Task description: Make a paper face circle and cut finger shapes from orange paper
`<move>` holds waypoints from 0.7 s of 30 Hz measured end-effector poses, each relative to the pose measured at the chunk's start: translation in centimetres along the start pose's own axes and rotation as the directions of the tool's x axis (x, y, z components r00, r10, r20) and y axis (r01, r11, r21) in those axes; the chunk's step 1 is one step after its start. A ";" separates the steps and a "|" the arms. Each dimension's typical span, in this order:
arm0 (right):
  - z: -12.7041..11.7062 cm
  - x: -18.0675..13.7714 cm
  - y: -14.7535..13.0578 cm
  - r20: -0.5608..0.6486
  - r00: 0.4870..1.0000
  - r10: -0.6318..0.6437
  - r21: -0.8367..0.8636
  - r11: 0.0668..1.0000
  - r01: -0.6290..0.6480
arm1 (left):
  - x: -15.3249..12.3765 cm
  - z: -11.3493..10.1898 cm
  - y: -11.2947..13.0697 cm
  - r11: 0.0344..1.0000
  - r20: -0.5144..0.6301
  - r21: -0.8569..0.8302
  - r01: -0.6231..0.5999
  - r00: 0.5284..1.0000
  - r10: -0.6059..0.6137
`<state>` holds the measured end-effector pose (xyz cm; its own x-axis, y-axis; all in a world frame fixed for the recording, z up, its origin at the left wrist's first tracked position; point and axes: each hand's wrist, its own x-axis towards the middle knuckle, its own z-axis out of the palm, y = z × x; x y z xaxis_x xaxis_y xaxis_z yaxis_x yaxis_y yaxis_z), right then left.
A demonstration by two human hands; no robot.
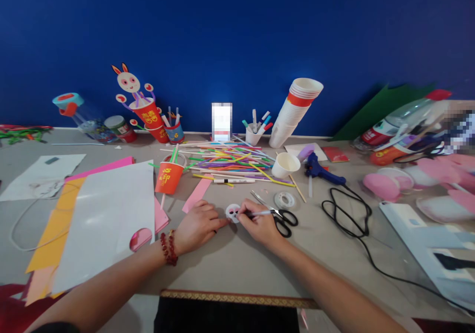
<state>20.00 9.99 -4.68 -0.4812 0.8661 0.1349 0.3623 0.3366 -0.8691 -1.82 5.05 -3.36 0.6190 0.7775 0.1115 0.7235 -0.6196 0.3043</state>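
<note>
A small white paper disc (231,218) lies on the table, with two dark eye shapes and pink patches drawn on it. My right hand (262,228) grips a slim marker (265,213) at the right side of the disc; the fingers hide its tip. On the other side, my left hand (196,228) rests on the table, its index finger reaching the disc's edge and the other fingers loosely bent. Black-handled scissors (284,229) lie just beyond my right hand, near a tape roll (285,199). A pink paper strip (196,193) lies past my left hand.
Coloured sticks (226,157) are heaped behind the hands. An orange-red cup (169,177), white cup (285,165) and leaning cup stack (293,113) stand around them. Paper sheets (107,224) lie left. Right are a blue glue gun (324,169), its cord and a power strip (411,229).
</note>
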 end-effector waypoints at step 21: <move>-0.1 -0.1 -0.1 -0.081 0.997 0.019 0.076 0.997 -0.013 | -0.1 0.1 0.0 1.000 -0.019 0.013 -0.010 1.000 0.010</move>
<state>20.11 9.96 -4.57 -0.4079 0.8996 0.1563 0.3065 0.2962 -0.9046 -1.89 4.98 -3.43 0.6204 0.7729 0.1327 0.7211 -0.6288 0.2908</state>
